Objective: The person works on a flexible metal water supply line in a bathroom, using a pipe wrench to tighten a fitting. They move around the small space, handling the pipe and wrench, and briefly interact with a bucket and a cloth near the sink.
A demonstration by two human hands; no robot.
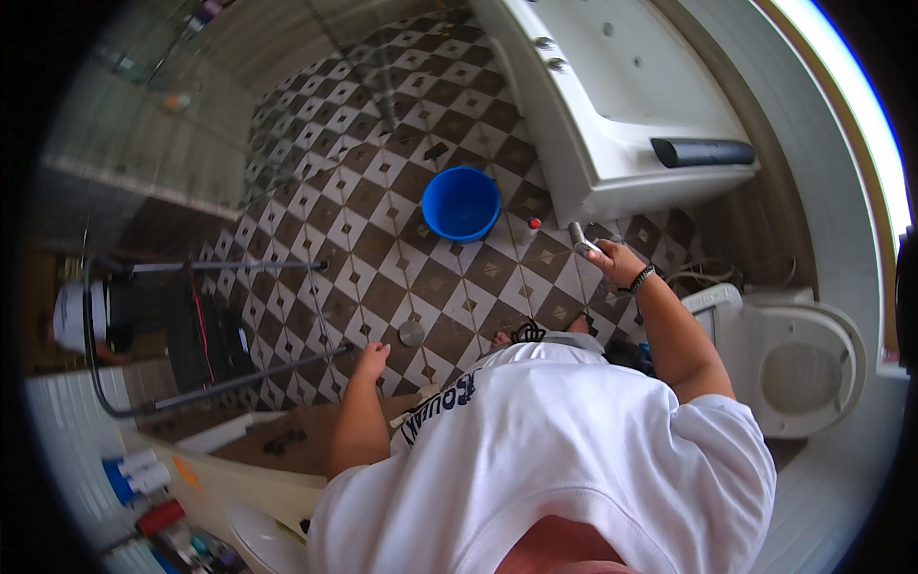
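Note:
My right hand (620, 263), with a dark beaded bracelet at the wrist, is closed round a silver hand sprayer (580, 239). It is held out in front of me, close to the bathtub's (574, 191) near corner. My left hand (373, 360) hangs low by the end of a dark metal frame (239, 386), its fingers curled together and nothing visible in them. On the checkered tile floor ahead stands a blue basin (461, 204), with no contents that I can make out. Between basin and sprayer is a small bottle with a red top (534, 226).
A toilet (803, 378) stands at my right, with pale hoses (703, 274) beside it. A black headrest (703, 152) lies on the tub rim. Glass panels rise far left. At lower left are a washbasin (263, 536) and a counter. A person in white (72, 318) shows at far left.

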